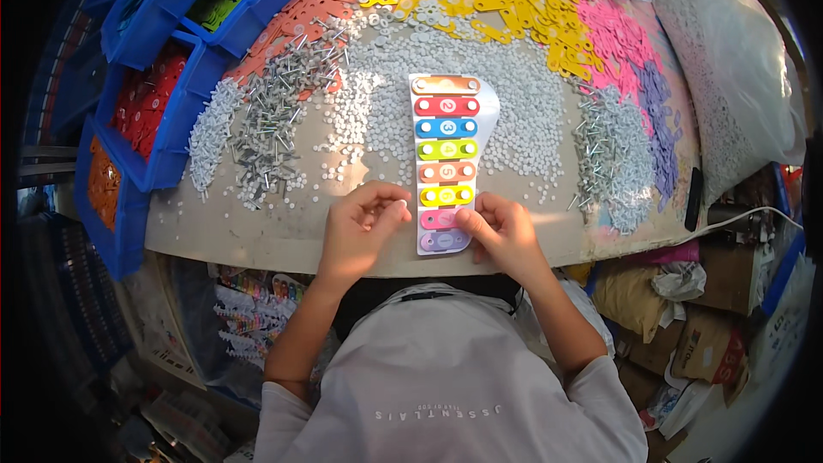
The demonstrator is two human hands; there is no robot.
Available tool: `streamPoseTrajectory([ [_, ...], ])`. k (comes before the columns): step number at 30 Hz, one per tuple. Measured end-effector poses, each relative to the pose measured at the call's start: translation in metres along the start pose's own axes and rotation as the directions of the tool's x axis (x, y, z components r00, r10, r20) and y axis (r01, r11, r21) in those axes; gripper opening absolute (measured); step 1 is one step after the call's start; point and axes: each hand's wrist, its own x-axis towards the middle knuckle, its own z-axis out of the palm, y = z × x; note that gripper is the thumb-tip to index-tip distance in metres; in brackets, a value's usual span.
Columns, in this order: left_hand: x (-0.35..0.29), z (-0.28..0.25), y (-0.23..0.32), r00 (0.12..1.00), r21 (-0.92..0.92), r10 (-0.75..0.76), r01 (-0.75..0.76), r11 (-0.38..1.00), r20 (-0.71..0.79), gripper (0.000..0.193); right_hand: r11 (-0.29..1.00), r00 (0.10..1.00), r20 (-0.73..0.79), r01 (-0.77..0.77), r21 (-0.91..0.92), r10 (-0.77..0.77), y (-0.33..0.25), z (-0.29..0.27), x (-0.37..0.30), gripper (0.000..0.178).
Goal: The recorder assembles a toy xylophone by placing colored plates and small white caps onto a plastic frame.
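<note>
A toy xylophone [447,150] with a white base and a column of coloured bars lies upright before me at the table's near edge. White round caps sit on the ends of most bars; the pink bar [439,219] and the lilac bar [440,242] at the near end show none. My right hand [507,236] grips the base's right edge, its thumb on the pink bar. Left of the base, my left hand [360,231] is closed in a pinch, and a small white cap [403,203] seems to show at its fingertips.
Loose white caps [386,60] cover the table's middle. Piles of metal pins [274,111] flank them. Orange, yellow [514,0], pink [613,39] and purple bars lie farther out. Blue bins [163,154] stand left, a translucent bag [729,77] right, and a dark bar [694,198] near the right edge.
</note>
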Motion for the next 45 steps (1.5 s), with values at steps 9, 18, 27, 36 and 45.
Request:
streamPoseTrajectory([
  [9,0.003,0.001,0.003,0.942,-0.223,-0.222,0.280,0.934,0.252,0.011,0.999,0.999,0.034,-0.012,0.053,0.010,0.003,-0.001,0.002,0.037],
  [18,0.009,0.007,0.000,0.964,0.220,-0.167,0.120,0.968,0.205,0.048,0.997,0.998,0.065,-0.021,0.073,0.016,0.002,-0.003,0.004,0.035],
  [27,0.028,0.009,0.003,0.912,0.084,-0.167,0.147,0.986,0.375,0.049,0.997,0.984,0.160,-0.081,0.005,0.079,-0.002,-0.010,0.007,0.039],
  [36,0.033,0.006,-0.001,0.919,0.101,-0.125,0.094,0.990,0.374,0.045,0.987,0.992,0.120,-0.018,-0.163,0.038,-0.002,-0.002,0.009,0.041],
  [45,0.021,0.006,0.002,0.925,0.173,-0.201,0.152,0.973,0.323,0.046,0.998,0.987,0.146,-0.059,-0.006,0.059,-0.005,-0.014,0.008,0.036],
])
